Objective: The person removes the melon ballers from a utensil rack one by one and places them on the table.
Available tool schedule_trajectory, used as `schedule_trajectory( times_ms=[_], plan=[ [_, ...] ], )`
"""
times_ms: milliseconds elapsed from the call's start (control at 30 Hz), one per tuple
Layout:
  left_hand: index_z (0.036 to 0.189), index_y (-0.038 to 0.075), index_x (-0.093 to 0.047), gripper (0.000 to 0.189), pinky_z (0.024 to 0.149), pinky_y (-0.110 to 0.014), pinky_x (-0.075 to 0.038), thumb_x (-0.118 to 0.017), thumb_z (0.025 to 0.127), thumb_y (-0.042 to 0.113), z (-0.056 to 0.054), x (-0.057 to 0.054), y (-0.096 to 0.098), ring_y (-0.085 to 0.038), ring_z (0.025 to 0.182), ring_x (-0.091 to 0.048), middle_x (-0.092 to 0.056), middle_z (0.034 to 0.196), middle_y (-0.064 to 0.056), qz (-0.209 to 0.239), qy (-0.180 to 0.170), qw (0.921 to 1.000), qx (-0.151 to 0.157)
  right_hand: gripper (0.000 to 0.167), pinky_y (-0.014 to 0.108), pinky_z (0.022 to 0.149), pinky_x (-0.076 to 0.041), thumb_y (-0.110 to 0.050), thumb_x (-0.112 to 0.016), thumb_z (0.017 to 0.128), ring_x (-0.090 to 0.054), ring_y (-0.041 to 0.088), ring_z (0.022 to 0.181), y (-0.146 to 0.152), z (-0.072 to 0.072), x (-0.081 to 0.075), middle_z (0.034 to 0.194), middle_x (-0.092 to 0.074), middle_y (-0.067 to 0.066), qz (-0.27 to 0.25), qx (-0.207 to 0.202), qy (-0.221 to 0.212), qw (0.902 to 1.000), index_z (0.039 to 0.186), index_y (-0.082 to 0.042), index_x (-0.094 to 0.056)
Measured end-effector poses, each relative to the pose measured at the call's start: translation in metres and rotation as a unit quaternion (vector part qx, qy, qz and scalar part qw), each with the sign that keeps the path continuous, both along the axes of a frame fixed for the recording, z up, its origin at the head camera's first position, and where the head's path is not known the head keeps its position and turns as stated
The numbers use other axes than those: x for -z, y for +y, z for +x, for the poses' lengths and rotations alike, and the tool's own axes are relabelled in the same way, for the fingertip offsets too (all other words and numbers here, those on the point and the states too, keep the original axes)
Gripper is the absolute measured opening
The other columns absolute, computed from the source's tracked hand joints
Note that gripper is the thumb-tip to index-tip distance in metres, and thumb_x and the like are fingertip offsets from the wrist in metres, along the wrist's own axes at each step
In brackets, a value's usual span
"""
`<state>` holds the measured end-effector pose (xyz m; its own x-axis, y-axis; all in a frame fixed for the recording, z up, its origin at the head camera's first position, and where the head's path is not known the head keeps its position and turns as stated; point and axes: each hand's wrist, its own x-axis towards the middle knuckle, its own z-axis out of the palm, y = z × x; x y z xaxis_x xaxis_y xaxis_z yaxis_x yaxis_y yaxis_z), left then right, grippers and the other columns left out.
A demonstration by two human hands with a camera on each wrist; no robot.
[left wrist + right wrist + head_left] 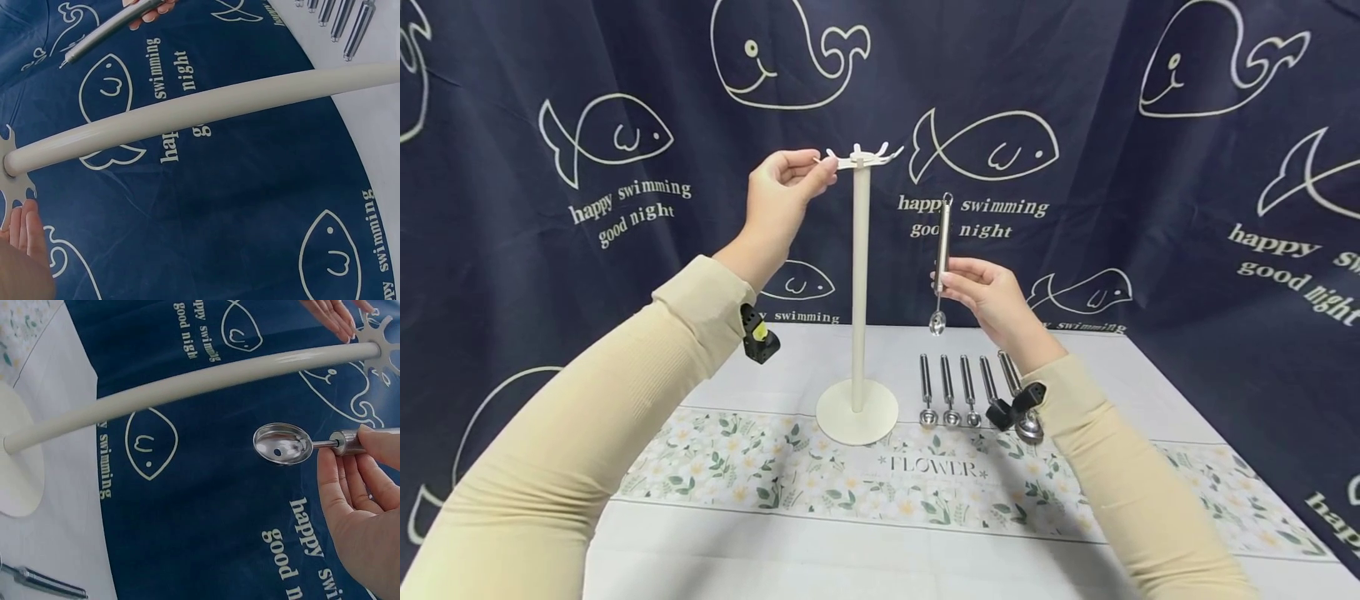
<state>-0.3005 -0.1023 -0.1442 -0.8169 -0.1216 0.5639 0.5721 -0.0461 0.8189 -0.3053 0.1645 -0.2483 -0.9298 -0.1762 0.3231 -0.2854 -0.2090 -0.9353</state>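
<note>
A cream utensil stand (861, 275) rises from a round base and carries a ring of hooks (880, 158) at its top. My left hand (782, 192) pinches one of these hooks between thumb and fingers on the left side. To the right of the pole, my right hand (988, 300) holds a steel melon baller (944, 237) by the lower end of its handle. The baller is upright, bowl down, with the handle's hanging loop on top. In the right wrist view its oval bowl (294, 439) shows a small hole.
Several more steel scoops (947, 383) lie in a row on the white table, right of the stand's base (835, 421); the right wrist camera partly covers some. A floral runner (737, 467) crosses the table. Behind hangs a dark blue curtain (880, 75) with fish and whales.
</note>
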Motion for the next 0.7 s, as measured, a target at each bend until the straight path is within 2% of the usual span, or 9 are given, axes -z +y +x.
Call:
schedule_trajectory(
  times_ms=[133, 333, 567, 700],
  plan=[
    [0.112, -0.005, -0.059, 0.034, 0.094, -0.024, -0.055, -0.073, 0.086, 0.011, 0.001, -0.001, 0.000, -0.014, 0.088, -0.069, -0.068, 0.088, 0.000, 0.001, 0.000, 1.0000, 0.000, 0.017, 0.022, 0.084, -0.059, 0.004, -0.061, 0.091, -0.070, 0.010, 0.087, 0.008, -0.002, 0.003, 0.090, -0.073, 0.000, -0.001, -0.002, -0.004, 1.0000, 0.104, -0.006, -0.062],
    [0.107, 0.000, -0.059, 0.029, 0.094, -0.024, -0.055, -0.074, 0.085, 0.011, 0.003, -0.003, 0.001, -0.010, 0.085, -0.068, -0.067, 0.088, -0.001, 0.004, 0.001, 1.0000, -0.007, 0.016, 0.022, 0.083, -0.059, 0.004, -0.062, 0.091, -0.071, 0.010, 0.086, 0.021, -0.003, 0.007, 0.089, -0.073, -0.001, 0.019, 0.004, -0.010, 0.9998, 0.104, -0.005, -0.061],
    [0.112, -0.002, -0.058, 0.035, 0.093, -0.024, -0.055, -0.074, 0.085, 0.012, 0.003, -0.002, 0.001, -0.009, 0.085, -0.068, -0.066, 0.090, 0.000, 0.001, -0.002, 0.9999, -0.013, 0.015, 0.022, 0.083, -0.059, 0.005, -0.062, 0.090, -0.071, 0.010, 0.085, 0.035, -0.002, 0.015, 0.088, -0.073, -0.001, 0.020, 0.014, -0.014, 0.9996, 0.101, -0.006, -0.062],
    [0.115, -0.004, -0.057, 0.038, 0.093, -0.024, -0.055, -0.074, 0.085, 0.012, 0.003, -0.001, 0.001, -0.009, 0.085, -0.068, -0.066, 0.089, 0.001, 0.006, 0.002, 1.0000, -0.006, 0.015, 0.022, 0.082, -0.059, 0.006, -0.061, 0.091, -0.071, 0.009, 0.084, 0.044, 0.000, 0.019, 0.087, -0.073, -0.002, 0.022, 0.023, -0.021, 0.9993, 0.103, -0.003, -0.060]
  ],
)
